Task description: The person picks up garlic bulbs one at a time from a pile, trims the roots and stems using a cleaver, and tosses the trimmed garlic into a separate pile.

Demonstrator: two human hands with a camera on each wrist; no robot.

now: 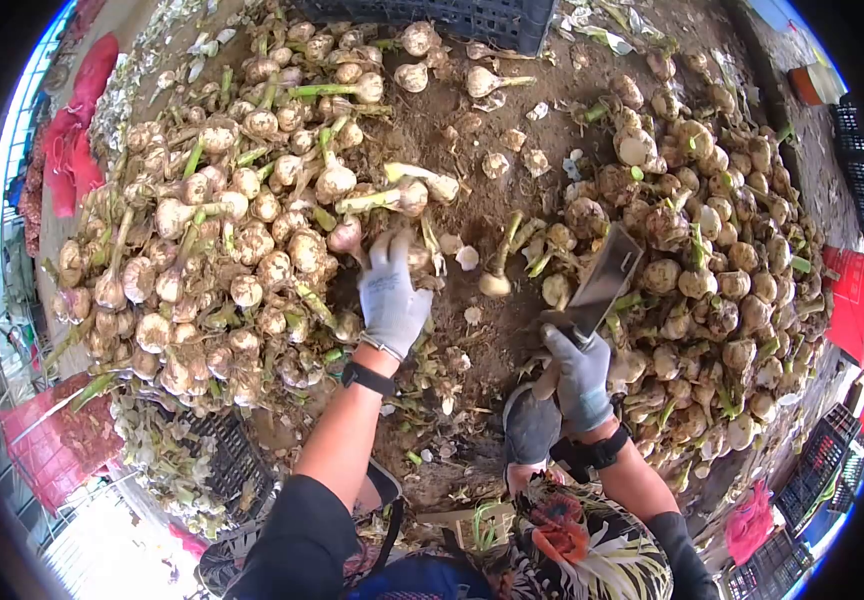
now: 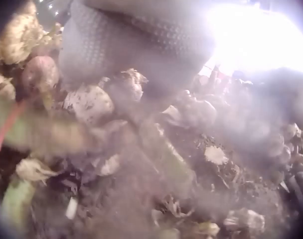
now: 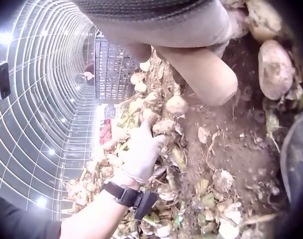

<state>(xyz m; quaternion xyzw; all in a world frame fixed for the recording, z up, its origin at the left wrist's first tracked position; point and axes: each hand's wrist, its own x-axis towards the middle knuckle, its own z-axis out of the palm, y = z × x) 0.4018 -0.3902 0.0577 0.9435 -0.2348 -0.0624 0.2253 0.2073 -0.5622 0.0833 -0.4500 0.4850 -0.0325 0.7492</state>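
My gloved left hand (image 1: pixel 389 300) reaches into the left pile of garlic bulbs (image 1: pixel 252 245), fingers spread. In the right wrist view, its forefinger and thumb lie around a dirty bulb (image 3: pixel 164 127). The left wrist view is hazy; glove fingers (image 2: pixel 136 45) loom right above a pale bulb (image 2: pixel 89 103). My gloved right hand (image 1: pixel 582 380) grips a cleaver by its wooden handle (image 3: pixel 206 74). The broad metal blade (image 1: pixel 607 275) points up and right, at the edge of the right pile of bulbs (image 1: pixel 722 260), many of these with short-cut stalks.
Bare soil (image 1: pixel 452 130) runs between the piles, with loose bulbs, root discs and stalk scraps. A black crate (image 1: pixel 452 20) stands at the far end. A shoe (image 1: pixel 532 425) is just below the right hand. More crates and a red container (image 1: pixel 852 305) line the right side.
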